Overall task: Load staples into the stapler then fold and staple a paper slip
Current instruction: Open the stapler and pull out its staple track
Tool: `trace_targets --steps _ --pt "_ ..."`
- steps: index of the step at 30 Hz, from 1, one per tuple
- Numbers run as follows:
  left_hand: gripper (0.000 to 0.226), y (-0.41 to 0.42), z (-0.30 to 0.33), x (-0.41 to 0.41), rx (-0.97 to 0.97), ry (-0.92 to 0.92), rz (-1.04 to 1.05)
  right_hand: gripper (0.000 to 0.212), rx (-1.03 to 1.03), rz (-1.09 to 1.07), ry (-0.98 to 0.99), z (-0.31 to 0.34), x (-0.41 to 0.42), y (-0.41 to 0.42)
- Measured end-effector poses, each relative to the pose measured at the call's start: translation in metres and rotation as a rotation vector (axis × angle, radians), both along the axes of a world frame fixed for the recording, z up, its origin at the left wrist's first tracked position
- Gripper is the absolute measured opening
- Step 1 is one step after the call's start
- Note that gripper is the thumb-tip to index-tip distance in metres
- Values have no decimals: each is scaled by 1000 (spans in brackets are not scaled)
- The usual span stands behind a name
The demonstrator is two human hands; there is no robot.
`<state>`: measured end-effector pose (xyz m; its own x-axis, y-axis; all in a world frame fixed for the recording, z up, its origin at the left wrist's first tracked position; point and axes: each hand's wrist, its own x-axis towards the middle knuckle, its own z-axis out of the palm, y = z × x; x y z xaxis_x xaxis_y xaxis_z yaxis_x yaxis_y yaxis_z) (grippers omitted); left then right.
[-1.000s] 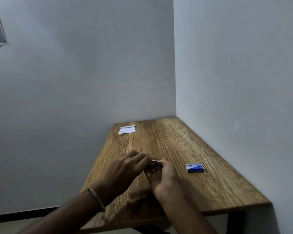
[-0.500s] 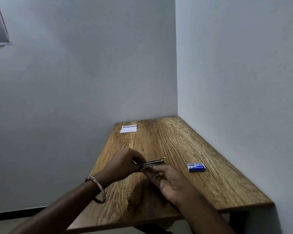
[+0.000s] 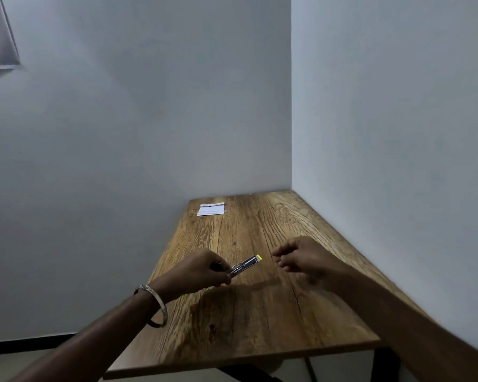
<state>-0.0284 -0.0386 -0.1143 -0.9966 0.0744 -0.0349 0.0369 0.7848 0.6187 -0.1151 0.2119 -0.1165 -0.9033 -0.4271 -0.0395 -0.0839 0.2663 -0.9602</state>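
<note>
head | left hand (image 3: pixel 204 268) grips stapler (image 3: pixel 246 265) | right hand (image 3: pixel 304 257) loosely curled, empty | paper slip (image 3: pixel 211 209) far on tabletop (image 3: pixel 260 321)

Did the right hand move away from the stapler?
Yes. The right hand let go of the stapler and went right, toward the wall side of the table; the left hand holds it.

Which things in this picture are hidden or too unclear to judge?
- Staple box: not seen in the head view; the right hand covers the spot where it could lie.
- Stapler: its rear end is hidden inside the left hand grip; whether staples are loaded cannot be told.
- Paper slip: the print is too small to read.
- Right hand: fingers curled, and whether they hold anything is unclear.
</note>
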Motion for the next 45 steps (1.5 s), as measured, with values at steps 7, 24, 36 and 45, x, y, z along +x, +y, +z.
trace_targets --steps 7,24,36,45 --pt "21 8 -10 -4 -101 66 -2 16 729 67 437 14 -61 26" --pt "28 13 -28 -12 -276 264 -22 21 686 -29 662 -17 -74 39" --pt "26 15 -31 -8 -273 294 -9 15 644 36 681 -11 -68 45" --pt "27 11 -24 6 -113 334 154 27 310 -68 671 -6 -13 81"
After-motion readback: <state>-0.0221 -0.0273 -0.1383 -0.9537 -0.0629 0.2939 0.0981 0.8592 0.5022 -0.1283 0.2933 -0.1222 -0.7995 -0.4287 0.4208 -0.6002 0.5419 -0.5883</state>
